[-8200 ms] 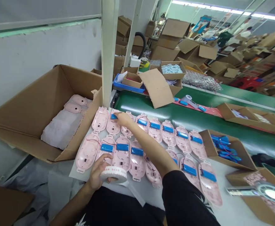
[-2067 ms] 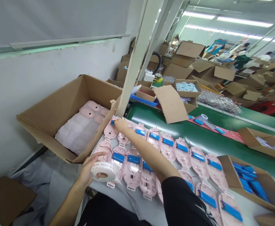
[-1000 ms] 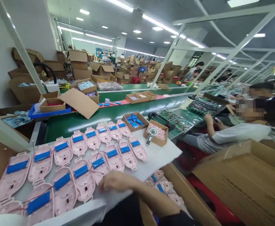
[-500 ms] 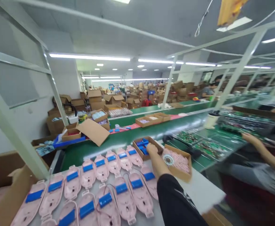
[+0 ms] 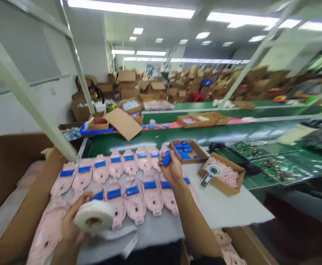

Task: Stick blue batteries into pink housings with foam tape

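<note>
From my remote view, a white table (image 5: 224, 209) carries two rows of pink shells (image 5: 135, 206) and is bounded on its far side by a green conveyor surface (image 5: 161, 137). At the left, a large carton (image 5: 36, 200) stands against the rows, and a slanting pale post (image 5: 36, 92) rises beside it. A bent cardboard sheet (image 5: 123, 123) leans near a blue tray (image 5: 109, 130) beyond the far row. To the right I see a small carton (image 5: 191, 161) of blue packs and, just beside it, a box (image 5: 218, 182) of small pink parts, with a ring-headed tool (image 5: 206, 180) lying at its rim. Green circuit boards (image 5: 278, 171) spread farther right.

The right hand (image 5: 172, 167) is closed around a single blue pack (image 5: 166, 158), raised above the shells near the small carton; hand and forearm screen part of both rows from me. The left hand (image 5: 74, 221) grips a roll of white tape (image 5: 105, 213) over the near row, its loose strip (image 5: 119, 232) trailing across the table edge.

The held pack is bright, plain blue and tilted, partly covered by fingers. The shells are pale, oval and shallow, many bearing a similar pack crosswise; those at lower left are blurred.
</note>
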A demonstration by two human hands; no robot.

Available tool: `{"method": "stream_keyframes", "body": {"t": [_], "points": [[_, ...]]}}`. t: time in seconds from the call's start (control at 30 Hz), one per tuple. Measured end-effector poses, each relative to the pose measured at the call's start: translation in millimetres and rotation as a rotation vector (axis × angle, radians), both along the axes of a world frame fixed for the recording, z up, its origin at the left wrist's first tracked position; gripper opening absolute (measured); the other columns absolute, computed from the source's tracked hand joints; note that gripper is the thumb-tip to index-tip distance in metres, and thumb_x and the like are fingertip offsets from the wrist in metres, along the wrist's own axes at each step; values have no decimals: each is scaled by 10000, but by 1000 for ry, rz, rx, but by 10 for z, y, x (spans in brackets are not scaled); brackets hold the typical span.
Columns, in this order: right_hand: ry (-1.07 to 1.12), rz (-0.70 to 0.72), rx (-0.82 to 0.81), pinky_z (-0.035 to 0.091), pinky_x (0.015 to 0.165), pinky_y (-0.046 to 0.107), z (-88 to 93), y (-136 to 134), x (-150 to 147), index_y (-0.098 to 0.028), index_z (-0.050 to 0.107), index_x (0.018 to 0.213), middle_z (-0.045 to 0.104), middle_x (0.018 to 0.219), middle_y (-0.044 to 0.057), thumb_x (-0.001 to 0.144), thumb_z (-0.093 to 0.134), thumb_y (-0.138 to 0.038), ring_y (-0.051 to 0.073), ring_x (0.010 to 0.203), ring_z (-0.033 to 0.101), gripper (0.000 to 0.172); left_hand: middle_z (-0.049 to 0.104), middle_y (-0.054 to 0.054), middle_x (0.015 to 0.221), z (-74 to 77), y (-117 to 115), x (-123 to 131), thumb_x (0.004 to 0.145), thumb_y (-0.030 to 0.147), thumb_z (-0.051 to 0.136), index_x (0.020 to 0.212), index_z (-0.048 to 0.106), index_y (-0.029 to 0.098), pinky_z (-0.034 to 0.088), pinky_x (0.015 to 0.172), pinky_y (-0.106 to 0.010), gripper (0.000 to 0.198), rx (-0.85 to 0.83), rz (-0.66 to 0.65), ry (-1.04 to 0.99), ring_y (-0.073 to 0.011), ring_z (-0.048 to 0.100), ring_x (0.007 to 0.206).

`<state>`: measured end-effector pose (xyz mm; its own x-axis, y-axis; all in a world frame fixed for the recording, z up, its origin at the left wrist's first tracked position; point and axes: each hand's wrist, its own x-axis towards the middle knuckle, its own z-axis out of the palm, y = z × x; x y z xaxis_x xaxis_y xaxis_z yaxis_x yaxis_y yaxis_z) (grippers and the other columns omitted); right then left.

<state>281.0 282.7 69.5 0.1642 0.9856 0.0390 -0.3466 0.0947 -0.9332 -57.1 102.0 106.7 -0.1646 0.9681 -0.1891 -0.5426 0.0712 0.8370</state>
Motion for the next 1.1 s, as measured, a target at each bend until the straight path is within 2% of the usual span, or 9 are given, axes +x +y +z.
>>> {"method": "stream_keyframes", "body": {"t": [0.07,0.13,0.23,0.37,0.53,0.67,0.87,0.97,1.1], "points": [[252,336,-58,625,805,349,-264,-686,-453,-247,619,1177,670,1055,56,955,651,-671,187,904,693,480,699,-13,627,-167,-31,49,703,533,883,947,736,158,450,425,-229,471,-30,-45,64,-154,582,430],[236,549,-95,620,882,394,-377,-1287,-740,-266,607,1325,670,1168,81,947,707,-629,212,1004,699,534,697,-30,602,-311,-21,106,736,553,834,929,729,157,405,411,-224,453,-47,-124,109,-153,557,398],[-57,625,27,569,1036,447,-311,-1751,-836,-269,538,1475,664,1294,109,1025,643,-547,235,1157,675,539,665,-13,571,-465,-47,153,821,529,766,973,711,168,365,414,-216,395,-79,-212,126,-143,527,399],[-633,632,278,502,1143,446,-28,-1755,-701,-225,558,1482,658,1385,141,1065,588,-344,275,1309,618,434,623,12,579,-596,-142,107,899,514,708,1058,682,164,375,455,-227,386,-89,-366,187,-141,514,443],[-857,834,318,488,1180,451,69,-1716,-757,-162,470,1561,591,1500,189,1069,564,-313,283,1386,581,523,604,16,623,-716,-164,22,940,559,670,1145,661,145,364,514,-236,462,-22,-437,333,-143,504,520],[-753,832,252,454,1215,471,-195,-1838,-909,-191,500,1550,582,1524,168,1061,557,-348,284,1430,548,516,562,40,575,-731,-154,15,915,565,711,1129,641,150,316,495,-226,471,-43,-383,345,-128,464,482],[-192,277,33,581,1058,461,-650,-2068,-1170,-278,583,1424,709,1299,139,1006,619,-593,304,1218,702,525,665,-11,650,-603,-206,79,959,625,627,1215,638,156,427,487,-236,534,-43,-415,235,-154,573,478],[-13,191,44,618,985,453,-520,-1916,-1116,-285,631,1345,735,1152,95,952,705,-619,271,1077,742,521,651,-18,642,-580,-308,94,939,646,657,1197,683,135,389,436,-211,573,-68,-512,241,-131,550,444],[-52,192,187,565,1061,441,-197,-1460,-1315,-297,627,1372,679,1283,94,989,699,-531,252,1237,665,454,600,23,604,-705,-510,-58,905,606,716,1265,675,160,330,357,-181,574,-139,-443,51,-105,502,373]]}}
